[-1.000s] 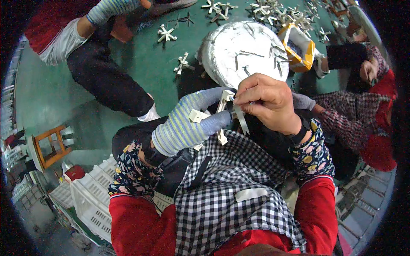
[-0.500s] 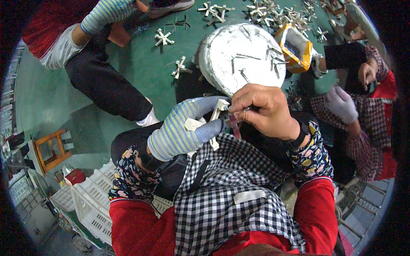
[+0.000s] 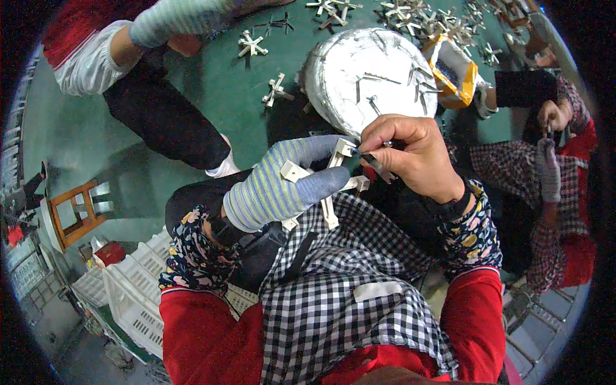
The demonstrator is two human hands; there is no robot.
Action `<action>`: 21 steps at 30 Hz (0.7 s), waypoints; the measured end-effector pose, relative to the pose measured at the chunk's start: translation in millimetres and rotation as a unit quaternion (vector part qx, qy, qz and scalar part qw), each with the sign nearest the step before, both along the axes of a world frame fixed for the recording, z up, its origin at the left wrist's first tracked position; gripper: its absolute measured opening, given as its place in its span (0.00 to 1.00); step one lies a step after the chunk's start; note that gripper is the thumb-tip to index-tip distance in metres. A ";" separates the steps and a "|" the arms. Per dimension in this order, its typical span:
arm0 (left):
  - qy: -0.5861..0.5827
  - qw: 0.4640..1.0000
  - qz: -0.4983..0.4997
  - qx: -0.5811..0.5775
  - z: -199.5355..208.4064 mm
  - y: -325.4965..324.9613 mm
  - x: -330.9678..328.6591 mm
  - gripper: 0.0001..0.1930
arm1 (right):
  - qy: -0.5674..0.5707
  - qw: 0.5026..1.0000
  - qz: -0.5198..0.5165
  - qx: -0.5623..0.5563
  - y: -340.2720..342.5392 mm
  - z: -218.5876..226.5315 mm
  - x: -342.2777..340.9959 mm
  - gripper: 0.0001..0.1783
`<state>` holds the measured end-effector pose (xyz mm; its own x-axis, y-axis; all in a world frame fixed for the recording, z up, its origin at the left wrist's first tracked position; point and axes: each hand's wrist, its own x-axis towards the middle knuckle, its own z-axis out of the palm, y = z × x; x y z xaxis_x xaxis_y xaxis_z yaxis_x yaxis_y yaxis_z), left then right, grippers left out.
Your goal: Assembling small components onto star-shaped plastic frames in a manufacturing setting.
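Observation:
My left hand (image 3: 273, 186), in a striped grey-blue knit glove, is closed around a white star-shaped plastic piece (image 3: 329, 210) with several arms that end in square blocks. My bare right hand (image 3: 414, 154) pinches a small dark metal strip (image 3: 380, 168) at the block of the uppermost arm. Something small and blue shows between that block and my fingertips; its shape is too small to make out. Just beyond my hands stands a round white wrapped drum (image 3: 333, 83) with thin metal strips (image 3: 382, 78) lying on top.
More star-shaped pieces (image 3: 410, 16) lie on the green floor (image 3: 212, 83). An orange-edged box (image 3: 463, 96) of small parts stands right of the drum. Co-workers sit at the upper left and right. White crates (image 3: 138, 295) and a wooden stool (image 3: 78, 221) are at the left.
My right hand has turned slightly, and the metal strip below its fingers now points down to the right. The star-shaped piece has shifted slightly, showing another arm. The right co-worker's hands have come together.

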<state>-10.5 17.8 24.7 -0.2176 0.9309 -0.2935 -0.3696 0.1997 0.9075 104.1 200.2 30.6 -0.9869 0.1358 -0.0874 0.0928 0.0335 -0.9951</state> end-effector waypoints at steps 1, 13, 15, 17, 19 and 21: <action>-0.001 1.000 0.000 0.000 -0.8 -1.0 -0.8 0.14 | 0.019 1.000 0.002 0.016 -0.2 -1.3 -0.4 0.04; 0.000 1.000 -0.015 0.019 -3.4 -3.4 -1.2 0.17 | 0.051 0.996 0.009 0.069 -2.9 -3.9 -1.9 0.06; 0.011 1.000 -0.020 0.017 -3.6 -3.5 -1.2 0.17 | 0.049 0.996 0.010 0.068 -2.6 -2.7 -1.5 0.06; 0.002 0.999 -0.034 0.008 -1.6 -3.3 -3.2 0.21 | 0.046 0.997 0.009 0.066 -2.4 -2.7 -1.0 0.06; -0.007 0.999 -0.047 -0.002 -1.6 -2.9 -3.9 0.26 | 0.045 0.997 0.007 0.060 -2.8 -3.1 -0.8 0.06; 0.000 0.999 -0.046 0.003 -4.0 -2.6 -3.7 0.26 | 0.036 0.996 0.005 0.080 -3.7 -0.9 0.1 0.06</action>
